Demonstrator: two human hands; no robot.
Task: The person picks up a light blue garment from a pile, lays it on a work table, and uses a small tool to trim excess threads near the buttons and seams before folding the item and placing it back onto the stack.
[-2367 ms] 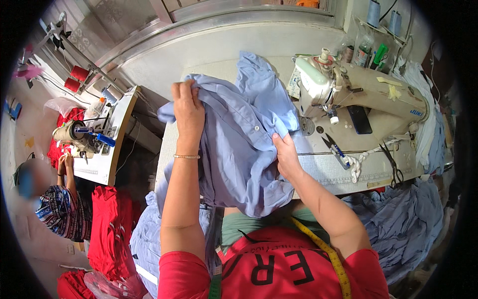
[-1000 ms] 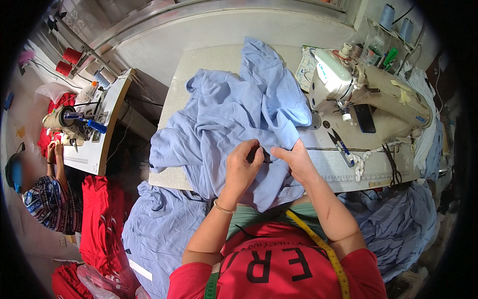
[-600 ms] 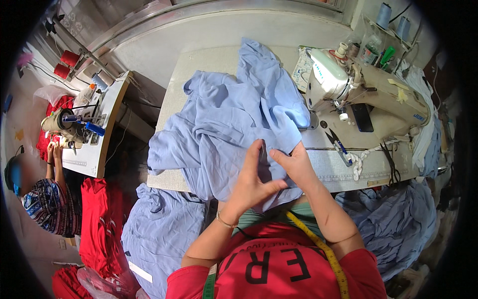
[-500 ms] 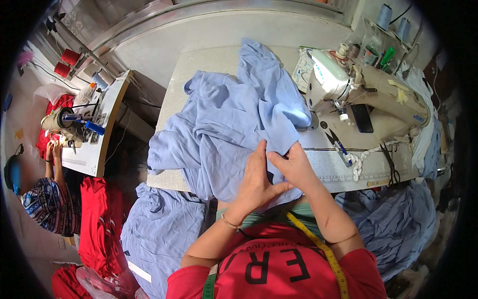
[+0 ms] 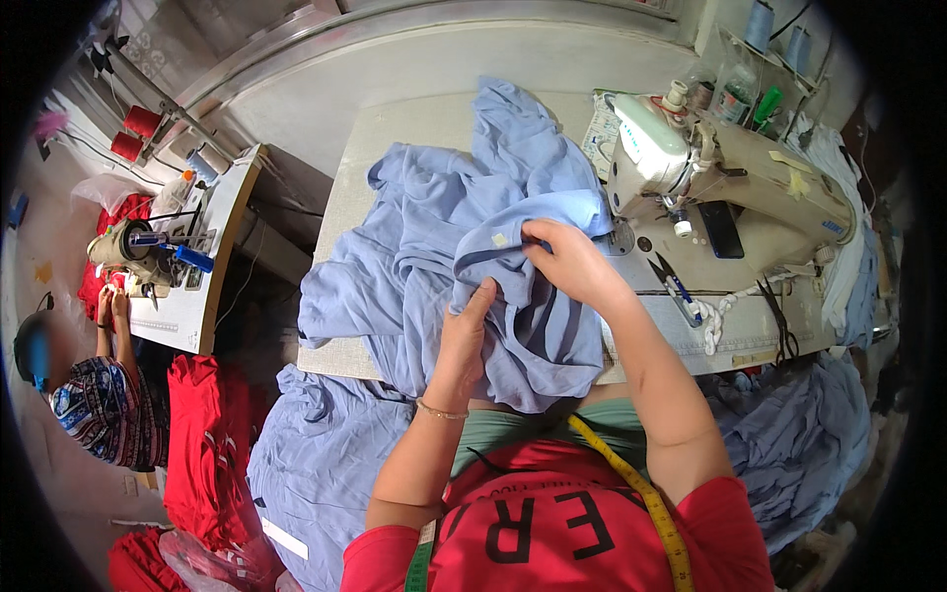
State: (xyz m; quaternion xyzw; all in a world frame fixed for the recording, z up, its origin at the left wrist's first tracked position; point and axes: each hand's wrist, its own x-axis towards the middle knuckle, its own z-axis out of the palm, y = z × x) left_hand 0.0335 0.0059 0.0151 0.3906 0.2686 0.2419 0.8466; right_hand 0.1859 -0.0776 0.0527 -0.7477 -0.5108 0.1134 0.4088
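A light blue garment (image 5: 395, 237) lies in loose folds over the table and hangs past its front edge toward my lap. My right hand (image 5: 572, 259) pinches a raised fold of it, with a small pale tag or patch (image 5: 499, 239) just left of the fingertips. Lower and to the left, my left hand (image 5: 462, 340) grips the cloth, its thumb on top and the other fingers hidden beneath the fabric. Just beyond my right hand, the far part of the garment reaches the needle area of a sewing machine (image 5: 651, 148).
Thread snips (image 5: 675, 288), black scissors (image 5: 779, 321) and a dark phone (image 5: 721, 230) lie right of the garment. Blue cloth heaps (image 5: 321, 464) flank me below the table. At far left, a person (image 5: 104, 405) works at another sewing machine (image 5: 128, 242), near red cloth (image 5: 197, 444).
My hands have moved apart, the right one up and forward, the left one slightly left. The cloth between them is turned over into a raised fold, and a pale tag now shows.
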